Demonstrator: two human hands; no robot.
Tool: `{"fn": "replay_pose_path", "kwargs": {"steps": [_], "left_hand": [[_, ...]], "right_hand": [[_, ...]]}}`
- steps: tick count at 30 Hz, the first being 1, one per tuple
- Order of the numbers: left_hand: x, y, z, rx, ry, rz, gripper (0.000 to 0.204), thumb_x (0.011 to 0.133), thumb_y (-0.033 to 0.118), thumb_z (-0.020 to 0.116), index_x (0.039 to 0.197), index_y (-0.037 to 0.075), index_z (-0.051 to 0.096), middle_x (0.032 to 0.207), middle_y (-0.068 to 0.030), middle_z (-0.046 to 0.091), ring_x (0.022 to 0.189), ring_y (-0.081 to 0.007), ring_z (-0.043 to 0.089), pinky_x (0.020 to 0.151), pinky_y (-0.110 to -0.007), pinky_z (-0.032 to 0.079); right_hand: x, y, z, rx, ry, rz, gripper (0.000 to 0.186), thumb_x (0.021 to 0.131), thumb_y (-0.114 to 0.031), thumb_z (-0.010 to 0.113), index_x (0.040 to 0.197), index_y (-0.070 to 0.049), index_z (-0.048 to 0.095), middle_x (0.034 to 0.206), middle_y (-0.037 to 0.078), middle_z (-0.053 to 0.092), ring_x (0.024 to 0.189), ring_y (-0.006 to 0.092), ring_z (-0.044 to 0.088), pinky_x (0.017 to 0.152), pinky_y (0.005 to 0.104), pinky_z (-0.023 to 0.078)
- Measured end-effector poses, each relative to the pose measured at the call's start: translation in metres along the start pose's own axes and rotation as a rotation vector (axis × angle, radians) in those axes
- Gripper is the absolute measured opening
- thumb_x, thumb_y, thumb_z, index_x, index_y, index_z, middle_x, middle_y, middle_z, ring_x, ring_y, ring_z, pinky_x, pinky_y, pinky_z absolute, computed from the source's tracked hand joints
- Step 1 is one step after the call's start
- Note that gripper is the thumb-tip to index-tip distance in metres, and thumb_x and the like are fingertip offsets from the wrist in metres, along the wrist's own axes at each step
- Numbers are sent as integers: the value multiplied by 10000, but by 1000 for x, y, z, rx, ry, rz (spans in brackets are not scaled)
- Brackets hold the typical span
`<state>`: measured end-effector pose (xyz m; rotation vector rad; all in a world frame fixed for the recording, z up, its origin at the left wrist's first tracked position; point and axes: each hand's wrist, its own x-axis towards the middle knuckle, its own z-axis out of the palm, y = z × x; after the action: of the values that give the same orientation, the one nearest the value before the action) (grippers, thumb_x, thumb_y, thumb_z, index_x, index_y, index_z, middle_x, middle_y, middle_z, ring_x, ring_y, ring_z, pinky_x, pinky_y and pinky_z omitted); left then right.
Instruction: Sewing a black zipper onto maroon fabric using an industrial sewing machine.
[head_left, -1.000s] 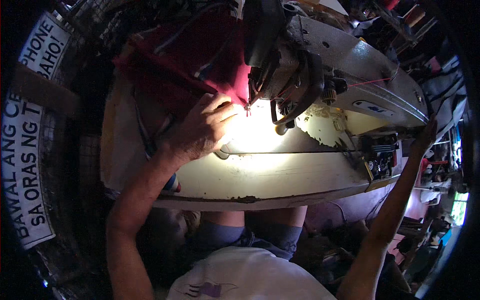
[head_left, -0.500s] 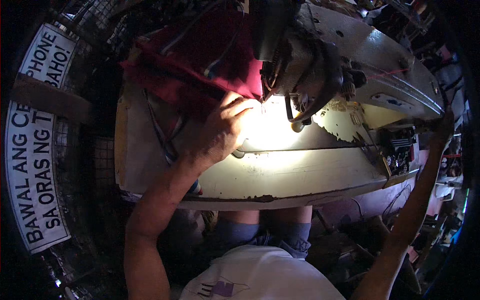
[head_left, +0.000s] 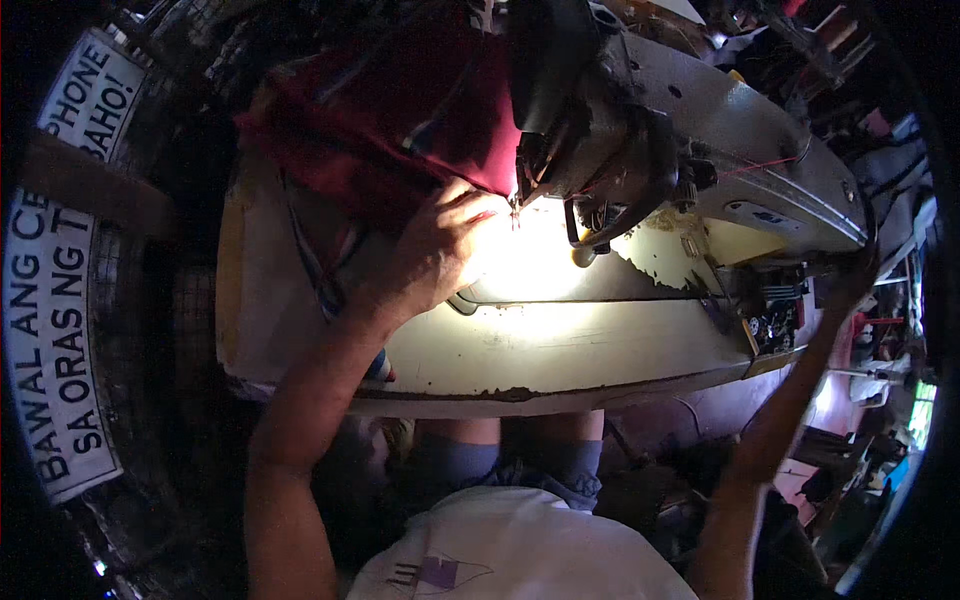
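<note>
A dark red cloth [head_left: 440, 105] with striped bands lies left of the sewing machine [head_left: 700, 110], its near corner under the needle area. My left hand [head_left: 435, 245] is closed at that corner, fingertips pinching the cloth's edge beside the presser foot [head_left: 515, 205]. Bright lamplight washes out part of the fingers. My right arm reaches to the machine's far right end, where my right hand [head_left: 858, 268] is beside the handwheel side. Darkness there hides its fingers. A red thread [head_left: 755, 167] runs along the machine's arm.
The worn white table [head_left: 560, 370] has a chipped front edge. Striped strips [head_left: 318, 275] hang over its left part. Toward the right sits a dark tray of small parts [head_left: 780, 315]. Lettered signs [head_left: 55, 340] stand at the left, and clutter fills the far right.
The whole view has shifted slightly, so the machine and table appear a little farther left. My left hand stays at the cloth's corner, and my right hand stays by the machine's right end.
</note>
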<state>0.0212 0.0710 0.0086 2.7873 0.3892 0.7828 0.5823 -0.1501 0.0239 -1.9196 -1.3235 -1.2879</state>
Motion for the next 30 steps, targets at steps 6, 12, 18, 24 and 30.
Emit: {"fn": "replay_pose_path", "kwargs": {"steps": [6, 12, 18, 24, 30], "left_hand": [[-17, -11, 12, -77, 140, -19, 211, 752, 89, 687, 956, 44, 667, 1049, -90, 617, 1012, -293, 567, 906, -391, 474], [-28, -8, 0, -107, 137, -140, 128, 808, 102, 672, 921, 42, 661, 1008, -83, 640, 978, -290, 575, 885, -393, 473], [-22, -4, 5, -126, 142, -118, 102, 828, 110, 659, 906, 43, 656, 993, -78, 639, 959, -287, 569, 871, -387, 475], [-23, -3, -1, -111, 129, -123, 90, 838, 112, 647, 898, 45, 654, 974, -72, 634, 954, -281, 565, 867, -384, 475], [-21, -3, 0, -134, 145, -137, 91, 820, 101, 661, 889, 44, 644, 977, -72, 633, 958, -282, 568, 868, -388, 478]], "right_hand": [[-33, 88, -15, 194, -63, 141, 455, 1037, -321, 422, 1417, -79, 480, 1216, 166, 587, 1082, 332, 580, 912, 429, 472], [-82, -196, -85, 112, -499, 256, 472, 1029, -262, 468, 1432, -19, 445, 1484, 213, 419, 1359, 363, 411, 1133, 429, 312], [-85, -189, -86, 125, -469, 274, 472, 989, -220, 555, 1414, -31, 473, 1449, 178, 480, 1353, 353, 429, 1129, 458, 309], [-88, -191, -83, 108, -485, 281, 467, 1017, -254, 513, 1422, -28, 465, 1459, 193, 465, 1338, 333, 453, 1107, 414, 349], [-80, -194, -90, 53, -510, 275, 473, 1008, -241, 525, 1425, -29, 458, 1464, 196, 455, 1360, 345, 420, 1131, 424, 313]]}}
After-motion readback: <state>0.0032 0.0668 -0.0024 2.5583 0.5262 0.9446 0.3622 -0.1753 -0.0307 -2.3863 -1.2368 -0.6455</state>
